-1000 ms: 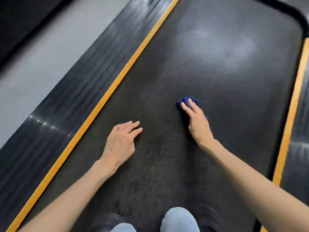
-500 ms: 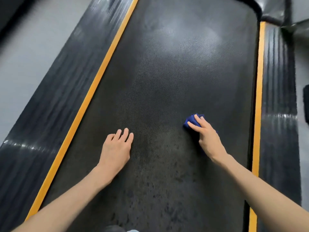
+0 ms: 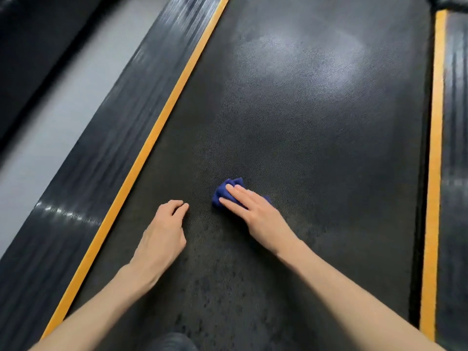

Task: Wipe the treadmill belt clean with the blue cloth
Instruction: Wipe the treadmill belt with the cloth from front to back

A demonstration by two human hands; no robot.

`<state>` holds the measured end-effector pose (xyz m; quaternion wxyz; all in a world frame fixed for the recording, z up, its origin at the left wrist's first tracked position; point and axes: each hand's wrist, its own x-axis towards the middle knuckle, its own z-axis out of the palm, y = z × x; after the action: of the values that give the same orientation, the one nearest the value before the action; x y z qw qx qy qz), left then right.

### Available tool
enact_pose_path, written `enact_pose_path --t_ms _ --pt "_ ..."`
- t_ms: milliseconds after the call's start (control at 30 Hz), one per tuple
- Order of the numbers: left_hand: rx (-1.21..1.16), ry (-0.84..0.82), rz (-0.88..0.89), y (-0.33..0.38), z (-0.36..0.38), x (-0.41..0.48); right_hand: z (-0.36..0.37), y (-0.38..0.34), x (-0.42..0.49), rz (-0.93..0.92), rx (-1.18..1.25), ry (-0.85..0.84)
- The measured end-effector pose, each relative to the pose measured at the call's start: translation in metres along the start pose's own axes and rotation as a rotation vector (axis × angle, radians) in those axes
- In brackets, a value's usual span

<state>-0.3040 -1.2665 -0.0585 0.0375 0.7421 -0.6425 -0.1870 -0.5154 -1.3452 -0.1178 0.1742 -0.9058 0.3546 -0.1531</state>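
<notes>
Pressing a crumpled blue cloth (image 3: 223,194) onto the treadmill belt (image 3: 316,127), right hand (image 3: 255,214) flat-fingered.
The left hand (image 3: 162,236) rests loosely curled, empty; belt dimpled, black.

Head-worn view, angled forward and down, close over the treadmill belt (image 3: 316,122)

Floor (image 3: 50,127): pale grey, smooth; a diagonal band on the left.
Far left (image 3: 30,46): a black mass beyond the floor, kind unclear.
Left rail (image 3: 101,153): black, ribbed lengthwise, bordering the floor.
Left strip (image 3: 149,140): yellow, along the rail's inner edge.
Right strip (image 3: 434,148): yellow, near vertical.
Right rail (image 3: 455,148): black, ribbed.
Light: overhead; white glints (image 3: 63,214) cross the left rail.
</notes>
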Motion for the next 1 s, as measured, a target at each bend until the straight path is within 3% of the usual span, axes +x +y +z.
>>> enact_pose_path --t_ms 67,200,267,333,400,500,567,700,767,867,1000 --pt "0.058 -0.068 0.027 -0.001 0.002 -0.011 -0.018 0.042 -0.009 0.137 -0.026 0.08" --pt "0.108 -0.217 0.004 -0.001 -0.008 -0.006 -0.049 0.081 -0.003 0.763 0.021 0.35" --pt "0.159 -0.256 0.016 -0.004 -0.012 -0.003 -0.04 0.058 0.016 0.849 0.032 0.418" --pt "0.216 -0.289 0.018 -0.003 -0.013 -0.002 -0.018 0.023 0.027 0.689 0.076 0.307" --pt "0.285 -0.284 0.018 0.002 -0.012 -0.001 0.002 -0.013 0.026 0.372 0.112 0.107" --pt "0.314 -0.267 0.033 0.008 -0.011 0.0 0.0 -0.012 0.017 0.003 0.023 -0.048" --pt "0.287 -0.284 0.053 0.005 -0.011 -0.001 -0.019 0.026 0.009 0.098 -0.007 -0.027" --pt "0.226 -0.294 0.082 -0.004 -0.008 -0.005 -0.068 0.091 -0.015 0.71 0.022 0.201" --pt "0.238 -0.288 0.083 -0.005 -0.006 -0.007 -0.063 0.082 0.0 0.887 0.021 0.283" --pt "0.29 -0.316 0.082 0.0 -0.005 -0.008 -0.027 0.031 0.034 0.791 0.086 0.303" --pt "0.328 -0.319 0.039 0.006 -0.005 -0.007 0.016 -0.057 0.036 0.32 0.257 -0.006"
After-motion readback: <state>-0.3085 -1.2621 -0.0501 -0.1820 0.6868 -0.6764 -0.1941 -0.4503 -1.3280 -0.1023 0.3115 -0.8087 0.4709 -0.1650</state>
